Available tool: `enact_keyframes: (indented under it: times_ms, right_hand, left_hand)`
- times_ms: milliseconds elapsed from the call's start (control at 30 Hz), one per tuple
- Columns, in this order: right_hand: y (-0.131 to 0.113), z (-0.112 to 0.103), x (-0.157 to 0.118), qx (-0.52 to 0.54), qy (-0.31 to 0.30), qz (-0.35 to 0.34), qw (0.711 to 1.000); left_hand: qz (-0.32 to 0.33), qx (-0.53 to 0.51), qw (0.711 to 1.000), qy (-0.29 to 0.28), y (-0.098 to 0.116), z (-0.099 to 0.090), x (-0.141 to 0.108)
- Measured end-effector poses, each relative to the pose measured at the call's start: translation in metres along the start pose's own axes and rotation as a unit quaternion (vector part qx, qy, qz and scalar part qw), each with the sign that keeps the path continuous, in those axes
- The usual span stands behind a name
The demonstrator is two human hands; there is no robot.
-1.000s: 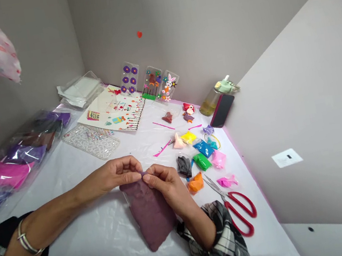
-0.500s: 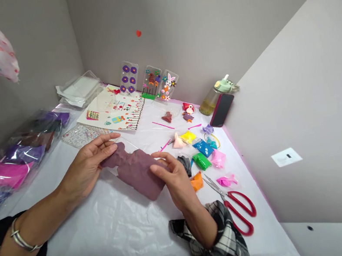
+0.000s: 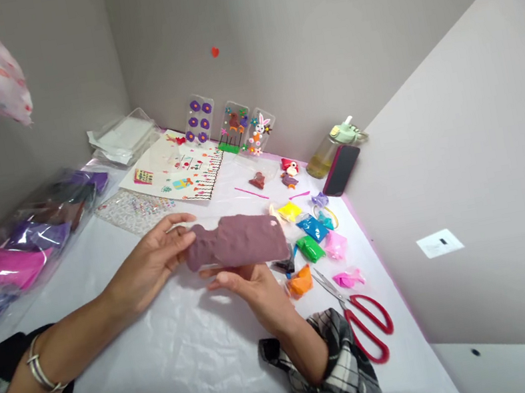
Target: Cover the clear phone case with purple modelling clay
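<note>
A clear case coated with a mauve layer of clay (image 3: 249, 238) is held above the white-covered table, its long side roughly level. The clay narrows and looks uneven toward the left, and a small pale gap shows near its upper right corner. My left hand (image 3: 152, 260) pinches the left end between thumb and fingers. Just beneath the lower edge is my right hand (image 3: 254, 293), palm up, its thumb stretched out and off the clay. Some of its fingers are hidden behind the case, so I cannot tell how much they touch it.
Red-handled scissors (image 3: 367, 327) lie at right, below clay packets like the green one (image 3: 310, 248) and orange one (image 3: 300, 282). A phone (image 3: 342, 169) leans by a bottle (image 3: 324, 155). Decorated clear cases (image 3: 199, 121) stand along the wall. Bagged clay (image 3: 11, 268) lies left.
The clay-covered case has turned from slanting down rightward to nearly level and shifted right. My right hand has let go of its right end and moved below its lower edge.
</note>
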State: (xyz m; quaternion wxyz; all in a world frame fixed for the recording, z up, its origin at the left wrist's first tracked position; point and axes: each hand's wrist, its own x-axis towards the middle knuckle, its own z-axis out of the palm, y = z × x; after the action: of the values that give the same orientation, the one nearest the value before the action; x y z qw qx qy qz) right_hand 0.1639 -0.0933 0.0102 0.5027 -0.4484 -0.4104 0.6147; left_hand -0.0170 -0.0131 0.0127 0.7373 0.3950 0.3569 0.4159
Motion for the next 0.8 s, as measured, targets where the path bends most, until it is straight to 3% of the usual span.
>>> enact_keyframes:
  times_ms: [133,300,600,800]
  right_hand:
    - [0.003,0.0,0.003,-0.006,0.056,-0.026,0.998]
    - [0.004,-0.003,0.004,0.016,0.048,-0.028,0.998]
    - [0.004,-0.001,0.006,0.036,0.084,-0.024,0.996]
    - [0.005,-0.001,0.006,0.073,0.065,-0.017,0.995]
  left_hand:
    - [0.024,0.076,0.996,-0.043,-0.006,0.002,-0.002]
    - [0.054,0.124,0.99,-0.05,-0.008,-0.001,0.002]
    - [0.061,0.153,0.985,-0.048,-0.009,-0.005,0.002]
    - [0.042,0.156,0.985,-0.064,-0.005,-0.009,0.003]
